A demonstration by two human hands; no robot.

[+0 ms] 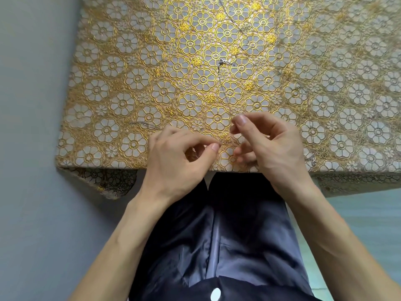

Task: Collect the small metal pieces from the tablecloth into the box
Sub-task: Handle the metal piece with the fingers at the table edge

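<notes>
Two hands work close together over the near edge of the table, just apart. Left hand (178, 161) is curled, thumb tip pressed to the index tip in a tight pinch. Right hand (273, 146) is curled too, thumb raised and meeting the index tip, other fingers tucked under. Cannot tell whether either pinch has anything in it, since anything there is too small to see. Judgement: the pinch shape suits picking up or passing a tiny part, and keeping both hands low over the cloth means a dropped bit lands on the table, not the lap. One metal piece (223, 62), silvery and irregular, lies on the tablecloth (130, 72) well apart from the hands, roughly mid-table, on the far side of them. Thin grey lines run from it toward far and near; chain or scuff marks, cannot tell. The gold flower pattern is busy and shiny, so small pieces likely hide in it and more may lie unseen. Box is not in view, so the drop spot cannot be placed. Cloth hangs over the near edge and the near-left corner. Nearer still are dark trousers (217, 235) and a white button (215, 294), with grey floor (32, 148) on the left. Task reads as underway, at least that one piece not yet collected.
</notes>
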